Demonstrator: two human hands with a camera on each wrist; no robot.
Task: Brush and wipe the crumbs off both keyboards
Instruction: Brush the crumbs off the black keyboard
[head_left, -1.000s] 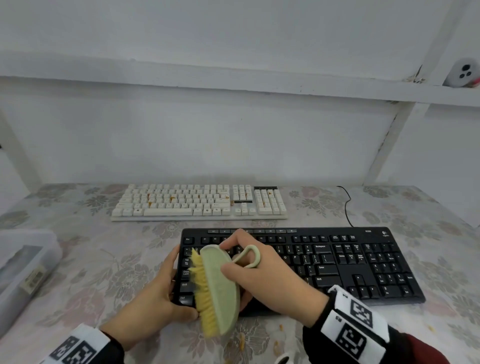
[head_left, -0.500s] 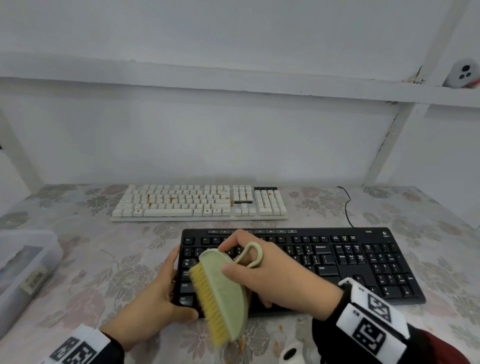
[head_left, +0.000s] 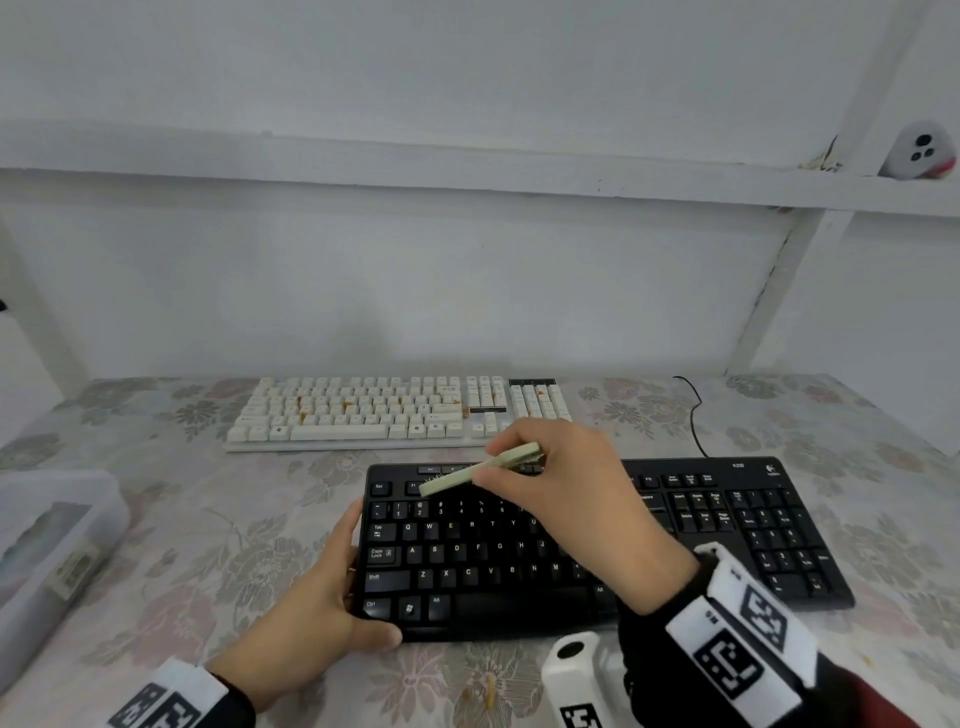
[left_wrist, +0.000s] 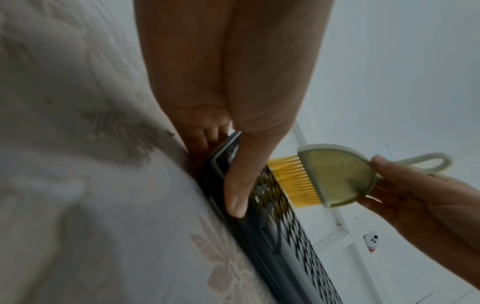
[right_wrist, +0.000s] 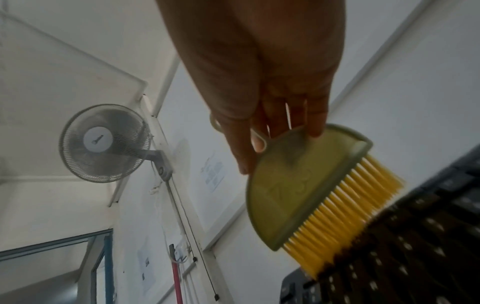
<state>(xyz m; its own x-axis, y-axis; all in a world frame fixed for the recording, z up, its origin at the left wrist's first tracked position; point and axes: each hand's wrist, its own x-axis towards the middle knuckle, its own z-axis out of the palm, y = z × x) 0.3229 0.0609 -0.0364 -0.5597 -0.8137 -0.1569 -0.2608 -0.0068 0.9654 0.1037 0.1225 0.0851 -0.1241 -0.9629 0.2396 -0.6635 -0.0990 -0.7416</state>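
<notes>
White walls back a floral tabletop (head_left: 197, 519). Since the earlier frame the right hand (head_left: 566, 493), pinching the green brush (head_left: 478, 470), has carried it from the black keyboard's (head_left: 753, 545) near left edge to its top row at centre frame. The left hand (head_left: 322, 613) still grips that keyboard's left end. Only the wrist views show the yellow bristles (left_wrist: 293, 181) meeting the keys. Crumbs dot the white keyboard (head_left: 363, 410) behind.

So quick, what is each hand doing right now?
Left hand: grips the left end of the black keyboard.
Right hand: fingers pinch the green brush, bristles down on the keys.
</notes>
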